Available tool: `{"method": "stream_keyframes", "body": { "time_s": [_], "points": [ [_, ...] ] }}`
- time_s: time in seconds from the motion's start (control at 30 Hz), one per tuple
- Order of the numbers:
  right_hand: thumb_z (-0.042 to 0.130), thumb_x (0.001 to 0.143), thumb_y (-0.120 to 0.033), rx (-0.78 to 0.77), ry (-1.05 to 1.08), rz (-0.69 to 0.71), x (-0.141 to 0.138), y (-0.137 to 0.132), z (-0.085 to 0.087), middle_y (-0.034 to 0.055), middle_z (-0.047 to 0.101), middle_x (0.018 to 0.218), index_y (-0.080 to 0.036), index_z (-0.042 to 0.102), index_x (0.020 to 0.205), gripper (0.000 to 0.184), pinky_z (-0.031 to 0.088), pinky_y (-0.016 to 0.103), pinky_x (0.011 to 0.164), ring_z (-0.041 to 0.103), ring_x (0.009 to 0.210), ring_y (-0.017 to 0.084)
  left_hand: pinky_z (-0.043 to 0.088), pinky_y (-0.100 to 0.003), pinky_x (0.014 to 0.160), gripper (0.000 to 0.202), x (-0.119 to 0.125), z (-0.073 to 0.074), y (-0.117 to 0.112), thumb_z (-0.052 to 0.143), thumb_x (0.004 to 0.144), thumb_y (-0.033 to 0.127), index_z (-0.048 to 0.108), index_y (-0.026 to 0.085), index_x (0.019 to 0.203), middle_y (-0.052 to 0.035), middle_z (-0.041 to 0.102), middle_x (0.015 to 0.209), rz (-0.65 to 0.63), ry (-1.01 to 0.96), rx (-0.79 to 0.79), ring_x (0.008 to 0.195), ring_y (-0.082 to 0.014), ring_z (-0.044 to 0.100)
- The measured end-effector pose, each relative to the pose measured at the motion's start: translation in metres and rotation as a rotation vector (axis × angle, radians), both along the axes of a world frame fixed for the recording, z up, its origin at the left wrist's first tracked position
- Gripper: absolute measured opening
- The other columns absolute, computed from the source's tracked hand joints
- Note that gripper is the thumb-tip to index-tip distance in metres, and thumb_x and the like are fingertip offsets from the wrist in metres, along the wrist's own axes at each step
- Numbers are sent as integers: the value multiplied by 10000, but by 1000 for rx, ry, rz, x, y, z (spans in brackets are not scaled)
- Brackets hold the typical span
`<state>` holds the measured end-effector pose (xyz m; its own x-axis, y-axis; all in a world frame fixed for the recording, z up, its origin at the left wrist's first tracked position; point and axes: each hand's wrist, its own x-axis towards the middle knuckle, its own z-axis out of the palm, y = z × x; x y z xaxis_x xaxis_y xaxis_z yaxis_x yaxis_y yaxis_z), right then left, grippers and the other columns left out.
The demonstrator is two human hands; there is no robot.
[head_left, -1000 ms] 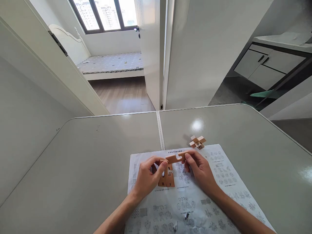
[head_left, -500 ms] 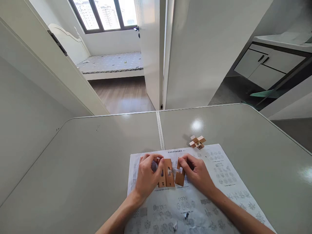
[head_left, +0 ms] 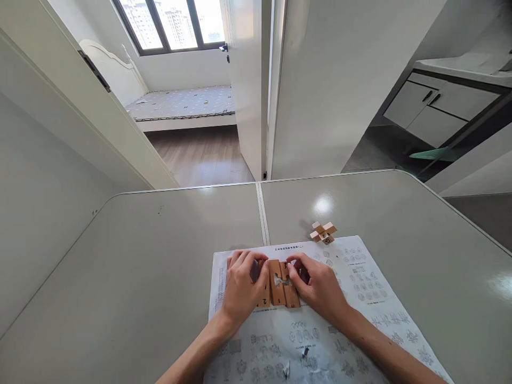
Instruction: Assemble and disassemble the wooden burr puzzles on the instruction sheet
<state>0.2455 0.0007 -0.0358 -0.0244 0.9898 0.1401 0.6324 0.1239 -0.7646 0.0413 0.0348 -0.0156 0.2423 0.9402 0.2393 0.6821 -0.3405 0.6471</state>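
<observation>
Three notched wooden puzzle pieces lie side by side on a printed instruction sheet [head_left: 280, 341]. My left hand [head_left: 244, 282] is closed around the upper part of the left piece [head_left: 264, 301], which is marked 2 and partly hidden by the fingers. The middle piece [head_left: 277, 293], marked 1, lies between my hands. With thumb and fingers, my right hand [head_left: 318, 280] pinches the right piece [head_left: 293, 300] near its top. That piece touches the middle one, and their notches face each other.
An assembled wooden cross-shaped puzzle [head_left: 324, 233] with lettered faces sits at the sheet's far edge. The grey table [head_left: 160, 256] has a pale seam [head_left: 262, 213] down its middle. Past the table stand a door [head_left: 248, 96] and a bed [head_left: 184, 104].
My right hand has moved left with its puzzle piece, closing the gap to the middle piece. My left hand has hardly moved.
</observation>
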Motion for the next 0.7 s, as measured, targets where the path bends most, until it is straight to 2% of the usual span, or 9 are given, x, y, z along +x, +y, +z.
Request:
{"method": "stream_keyframes", "body": {
  "time_s": [0.37, 0.57, 0.7],
  "points": [
    [533, 1038, -325, -23, 90, 69, 3, 1, 4, -4, 741, 816, -240, 673, 1085, 170, 467, 290, 587, 606, 594, 161, 471, -460, 984, 73, 1, -2, -1, 606, 1020, 247, 674, 268, 1006, -26, 744, 1037, -28, 16, 39, 1082, -263, 651],
    [537, 1011, -255, -37, 162, 178, 4, -1, 10, 13, 762, 903, -235, 677, 1127, 183, 462, 275, 568, 566, 574, 141, 455, -469, 1061, 44, 1, -3, -3, 646, 1006, 263, 660, 279, 1044, -28, 730, 1140, -142, -17, 33, 1157, -256, 635],
    [517, 1000, -218, -19, 170, 142, 5, 0, 9, 18, 738, 885, -228, 699, 1132, 226, 445, 270, 570, 550, 591, 143, 447, -480, 1091, 218, 1, 1, -5, 765, 906, 280, 660, 293, 1097, -27, 714, 1204, -192, 13, 5, 1206, -275, 610]
  ]
}}
